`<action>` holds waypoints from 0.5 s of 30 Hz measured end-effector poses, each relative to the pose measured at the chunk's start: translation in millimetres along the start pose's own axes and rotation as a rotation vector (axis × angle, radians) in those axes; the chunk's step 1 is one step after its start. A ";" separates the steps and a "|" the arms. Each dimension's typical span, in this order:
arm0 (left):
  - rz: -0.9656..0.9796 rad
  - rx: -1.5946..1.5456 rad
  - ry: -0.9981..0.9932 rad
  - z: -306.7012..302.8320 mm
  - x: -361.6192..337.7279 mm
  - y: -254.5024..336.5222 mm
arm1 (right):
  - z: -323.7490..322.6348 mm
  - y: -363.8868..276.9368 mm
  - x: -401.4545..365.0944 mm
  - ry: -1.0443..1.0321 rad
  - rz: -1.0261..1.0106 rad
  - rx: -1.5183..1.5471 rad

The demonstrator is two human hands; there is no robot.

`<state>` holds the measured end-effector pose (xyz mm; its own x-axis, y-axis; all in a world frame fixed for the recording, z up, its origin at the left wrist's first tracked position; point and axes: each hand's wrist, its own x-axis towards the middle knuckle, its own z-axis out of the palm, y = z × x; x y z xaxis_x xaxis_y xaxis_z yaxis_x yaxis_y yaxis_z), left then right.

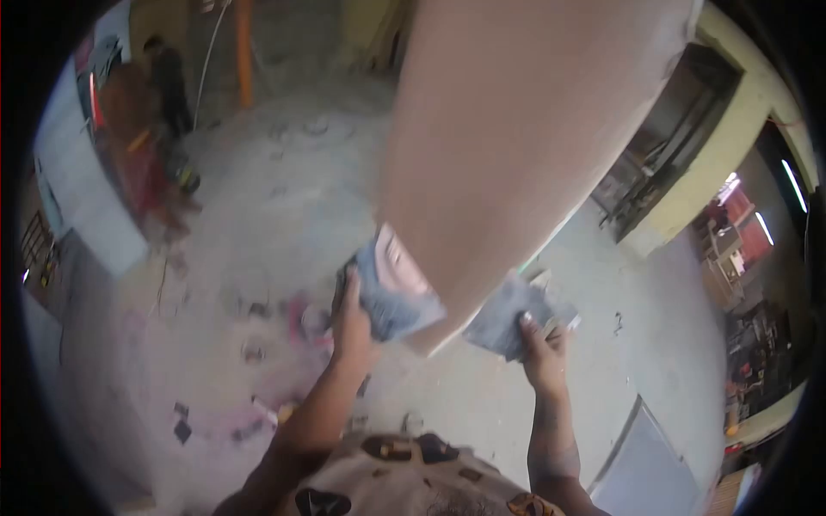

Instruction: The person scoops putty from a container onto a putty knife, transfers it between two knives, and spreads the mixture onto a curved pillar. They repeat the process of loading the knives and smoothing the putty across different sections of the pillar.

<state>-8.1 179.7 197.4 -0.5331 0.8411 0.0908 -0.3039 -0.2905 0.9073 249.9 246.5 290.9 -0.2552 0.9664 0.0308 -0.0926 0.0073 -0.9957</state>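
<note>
A long, pinkish-tan panel (pixel 525 129) with a smooth face and pale edges rises in front of me, its narrow lower end between my hands. Wrapped round a grey sheet of sandpaper (pixel 391 297), my left hand (pixel 351 322) is beside the panel's lower left edge. Pale pink dust marks that sheet. On the other side, my right hand (pixel 546 353) grips a second grey sheet of sandpaper (pixel 499 320) close to the lower right edge. Blur hides whether either sheet touches the panel.
Scraps and dark pieces (pixel 182 430) litter the dusty concrete floor (pixel 249 206), which has pink stains. A grey flat board (pixel 650 469) lies at lower right. Another person (pixel 168 82) is at the back left near a reddish-brown object (pixel 129 129). A yellowish pillar (pixel 697 163) stands right.
</note>
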 end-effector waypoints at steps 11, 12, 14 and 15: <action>0.044 -0.044 0.051 53.9 3.1 23.2 | 48.9 12.7 -12.6 0.093 0.001 -0.100; 0.099 0.025 -0.025 57.1 -4.7 21.0 | 49.7 15.7 -10.7 0.124 -0.053 -0.133; 0.167 0.112 -0.115 63.1 -17.8 16.9 | 51.2 18.4 -1.9 0.176 -0.142 -0.128; 0.166 0.099 -0.133 60.3 -24.9 17.0 | 52.2 16.7 2.0 0.211 -0.233 -0.120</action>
<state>47.6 181.3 235.3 -0.4587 0.8402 0.2892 -0.1380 -0.3888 0.9109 197.6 235.1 278.9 -0.0346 0.9671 0.2520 -0.0081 0.2518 -0.9677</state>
